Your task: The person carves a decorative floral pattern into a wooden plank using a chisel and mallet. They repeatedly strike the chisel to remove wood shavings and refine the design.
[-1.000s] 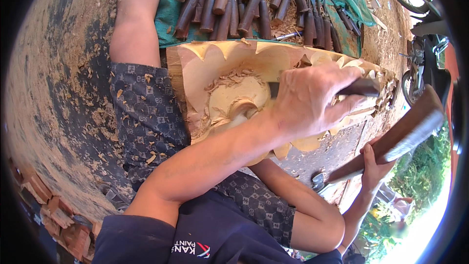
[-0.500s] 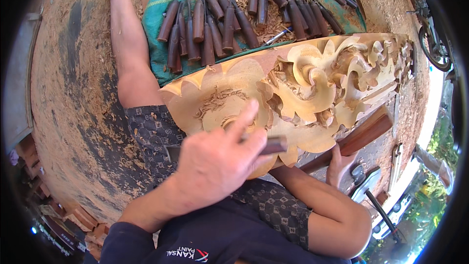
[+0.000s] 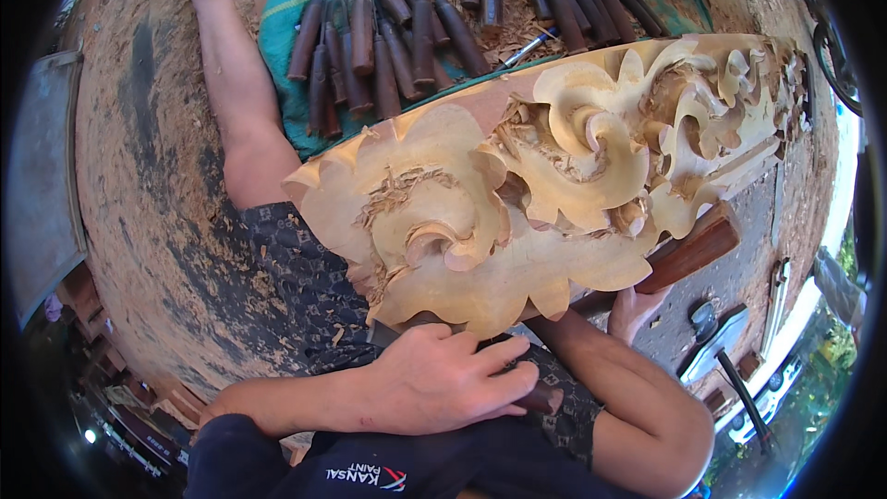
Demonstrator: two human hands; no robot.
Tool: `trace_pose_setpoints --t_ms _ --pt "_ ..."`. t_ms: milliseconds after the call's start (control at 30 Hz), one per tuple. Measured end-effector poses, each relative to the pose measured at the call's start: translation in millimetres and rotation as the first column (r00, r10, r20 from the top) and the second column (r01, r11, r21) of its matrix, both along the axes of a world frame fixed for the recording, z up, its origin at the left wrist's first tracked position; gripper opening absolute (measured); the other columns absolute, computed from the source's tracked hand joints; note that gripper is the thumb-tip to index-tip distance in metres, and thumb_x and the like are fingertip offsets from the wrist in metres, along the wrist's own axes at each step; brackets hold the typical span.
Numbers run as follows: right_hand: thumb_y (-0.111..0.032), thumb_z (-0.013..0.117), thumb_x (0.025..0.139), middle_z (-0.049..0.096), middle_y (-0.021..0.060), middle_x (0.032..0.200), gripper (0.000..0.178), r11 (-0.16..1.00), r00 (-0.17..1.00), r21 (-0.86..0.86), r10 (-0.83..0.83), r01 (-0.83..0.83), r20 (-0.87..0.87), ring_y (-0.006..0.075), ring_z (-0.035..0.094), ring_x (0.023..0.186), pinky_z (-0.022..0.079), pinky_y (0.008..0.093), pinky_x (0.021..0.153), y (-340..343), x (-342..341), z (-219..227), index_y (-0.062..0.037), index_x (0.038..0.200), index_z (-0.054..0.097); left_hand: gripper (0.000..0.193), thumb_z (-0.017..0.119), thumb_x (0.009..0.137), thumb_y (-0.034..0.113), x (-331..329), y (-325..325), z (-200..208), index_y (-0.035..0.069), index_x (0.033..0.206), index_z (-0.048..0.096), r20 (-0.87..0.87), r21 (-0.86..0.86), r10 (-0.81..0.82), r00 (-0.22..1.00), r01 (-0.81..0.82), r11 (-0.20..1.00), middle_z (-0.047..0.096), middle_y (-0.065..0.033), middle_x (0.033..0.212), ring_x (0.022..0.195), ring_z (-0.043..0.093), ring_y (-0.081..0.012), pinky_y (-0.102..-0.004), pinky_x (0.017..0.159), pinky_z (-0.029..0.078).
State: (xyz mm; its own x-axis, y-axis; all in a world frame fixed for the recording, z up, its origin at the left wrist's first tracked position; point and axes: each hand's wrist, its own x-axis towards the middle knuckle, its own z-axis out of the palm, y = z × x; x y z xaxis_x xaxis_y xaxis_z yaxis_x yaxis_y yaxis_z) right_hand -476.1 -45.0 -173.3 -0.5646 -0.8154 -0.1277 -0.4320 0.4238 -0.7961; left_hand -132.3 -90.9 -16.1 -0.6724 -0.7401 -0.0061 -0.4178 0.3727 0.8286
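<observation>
A pale carved wooden panel [image 3: 564, 268] with scrolls and leaf edges lies across my lap. Below its near edge, my left hand [image 3: 457, 371] is closed around a chisel with a dark wooden handle [image 3: 543, 399]; most of its blade is hidden by the hand and panel. My right hand [image 3: 633, 316] shows only partly past my bent right knee. It grips a reddish-brown wooden mallet [image 3: 700, 248] under the panel's right side, its fingers mostly out of sight behind the wood. Curled shavings [image 3: 393, 192] sit in the panel's left hollow.
Several dark-handled chisels [image 3: 420, 42] lie on a green sheet [image 3: 280, 28] beyond the panel, beside a slim blue-and-silver tool [image 3: 528, 49]. My left leg [image 3: 242, 83] stretches to the far left. Shavings cover the floor. A grey-headed tool [image 3: 716, 344] with a black handle lies right.
My left hand has drawn back from over the panel toward my body with the chisel, uncovering the left scroll. Its raised forefinger has come down. The mallet stays under the panel's right side.
</observation>
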Motion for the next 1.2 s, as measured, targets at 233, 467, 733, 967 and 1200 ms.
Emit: trace_pose_setpoints --t_ms 233,467,733,967,1200 --pt "-0.013 0.084 0.085 0.053 0.0209 0.142 0.090 1.000 0.999 -0.026 0.015 -0.016 -0.045 0.0277 0.058 0.124 0.047 0.0405 0.107 -0.7 -3.2 -3.2 0.0037 0.156 0.032 0.040 0.079 0.082 0.041 16.4 -26.0 7.0 0.019 0.114 0.068 0.111 -0.283 0.258 0.960 -0.218 0.934 0.057 0.0024 0.084 0.068 0.060 -0.0147 -0.0315 0.057 0.046" --pt "-0.012 0.083 0.085 0.053 0.0212 0.141 0.090 0.997 0.995 -0.067 0.041 -0.047 -0.096 0.0278 0.059 0.121 0.048 0.0400 0.105 -3.4 -2.4 -6.9 0.0030 0.157 0.030 0.043 0.077 0.085 0.011 99.8 -60.6 3.9 0.013 0.127 0.065 -0.076 -0.531 0.703 0.707 -0.625 0.572 0.068 -0.0091 0.102 0.093 0.067 -0.0291 -0.0417 0.084 0.051" --pt "-0.011 0.081 0.086 0.054 0.0216 0.140 0.091 0.992 0.980 -0.095 0.062 -0.081 -0.186 0.0280 0.060 0.118 0.050 0.0395 0.103 -8.4 -3.4 -8.9 0.0022 0.158 0.028 0.022 0.063 0.092 0.011 163.4 -140.3 -54.7 0.020 0.112 0.063 0.398 -0.750 0.582 0.709 -0.114 0.651 0.064 -0.0012 0.107 0.114 0.061 -0.0215 -0.0561 0.105 0.040" --pt "-0.010 0.080 0.086 0.054 0.0219 0.139 0.091 0.986 0.938 -0.088 0.104 -0.140 -0.330 0.0281 0.062 0.116 0.051 0.0391 0.100 -10.7 -4.6 -14.0 0.0015 0.159 0.027 0.016 0.057 0.095 0.021 124.0 -200.7 -120.8 0.023 0.108 0.065 0.571 -0.623 0.107 0.814 0.344 0.702 0.058 0.0001 0.101 0.115 0.058 -0.0167 -0.0605 0.109 0.042" --pt "-0.007 0.077 0.085 0.057 0.0207 0.124 0.094 0.981 0.962 -0.166 0.053 -0.100 -0.267 0.0227 0.064 0.086 0.055 0.0350 0.071 0.6 -28.6 -50.6 0.0023 0.161 0.022 0.050 0.063 0.091 0.009 126.2 -196.4 -158.1 0.018 0.140 0.060 0.319 -0.589 0.280 0.906 -0.042 0.807 0.055 -0.0138 0.148 0.145 0.047 -0.0324 -0.0515 0.115 0.042"
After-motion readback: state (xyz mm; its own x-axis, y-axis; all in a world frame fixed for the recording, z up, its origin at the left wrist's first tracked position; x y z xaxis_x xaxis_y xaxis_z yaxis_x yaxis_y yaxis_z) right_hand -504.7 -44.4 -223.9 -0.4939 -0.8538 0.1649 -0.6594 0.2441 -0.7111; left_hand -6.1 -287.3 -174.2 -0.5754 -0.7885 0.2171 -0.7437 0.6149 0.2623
